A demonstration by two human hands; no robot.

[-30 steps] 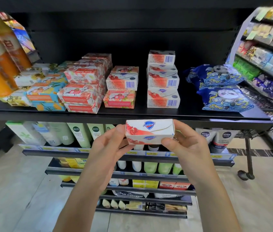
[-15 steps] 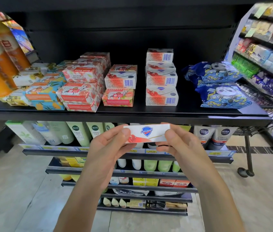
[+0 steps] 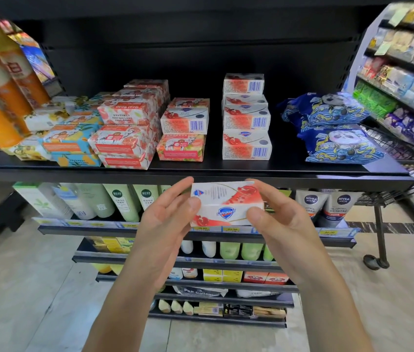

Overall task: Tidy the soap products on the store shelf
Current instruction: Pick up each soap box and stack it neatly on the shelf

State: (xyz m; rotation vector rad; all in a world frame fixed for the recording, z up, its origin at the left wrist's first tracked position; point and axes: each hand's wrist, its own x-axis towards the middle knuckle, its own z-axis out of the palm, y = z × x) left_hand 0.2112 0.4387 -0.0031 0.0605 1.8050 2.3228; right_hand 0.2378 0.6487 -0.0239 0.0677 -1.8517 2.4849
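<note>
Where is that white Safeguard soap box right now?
In the head view's centre, the Safeguard box is held between the left hand and right hand, just below the black top shelf front edge.

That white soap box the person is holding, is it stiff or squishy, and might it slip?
Probably stiff: the soap box shows crisp edges though the left hand and right hand pinch its ends. Its printed card looks glossy, so it may be slightly slippery. Flat faces suggest it won't roll.
</note>
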